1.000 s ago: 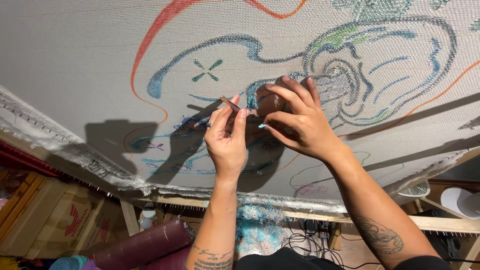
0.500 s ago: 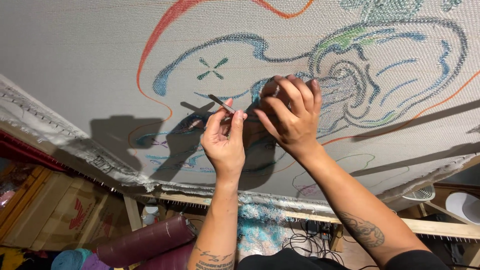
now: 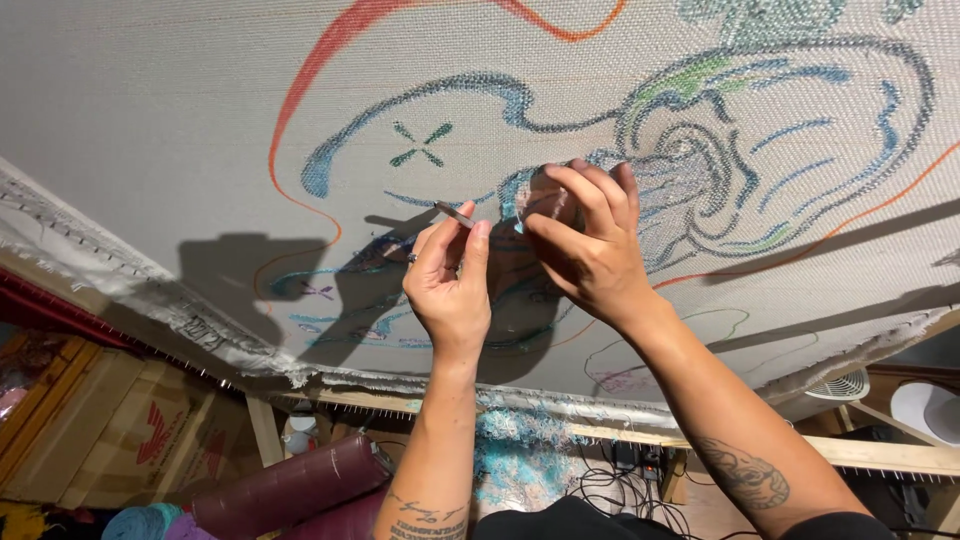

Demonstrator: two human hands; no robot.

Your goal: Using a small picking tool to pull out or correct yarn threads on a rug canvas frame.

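A large white woven canvas [image 3: 200, 100] stretched on a wooden frame fills the view, drawn over with blue, green and orange curved lines. My left hand [image 3: 450, 285] pinches a small thin metal tool [image 3: 455, 213] between thumb and fingers, its tip close to the cloth. My right hand [image 3: 590, 250] rests just to the right, fingers bent, fingertips pressing the canvas at a blue tufted patch [image 3: 520, 190]. Whether it holds anything I cannot tell. Both hands throw dark shadows onto the cloth to the left.
The frayed lower edge of the canvas is tacked to a wooden frame rail [image 3: 880, 455]. Below hang blue yarn scraps [image 3: 520, 450] and black cables. Rolled maroon mats [image 3: 290, 490], a cardboard box [image 3: 150, 440] and a white fan [image 3: 840, 385] lie beneath.
Both hands have shifted slightly up and left on the canvas. The left hand has drawn the metal tool a little away from the right hand's fingertips.
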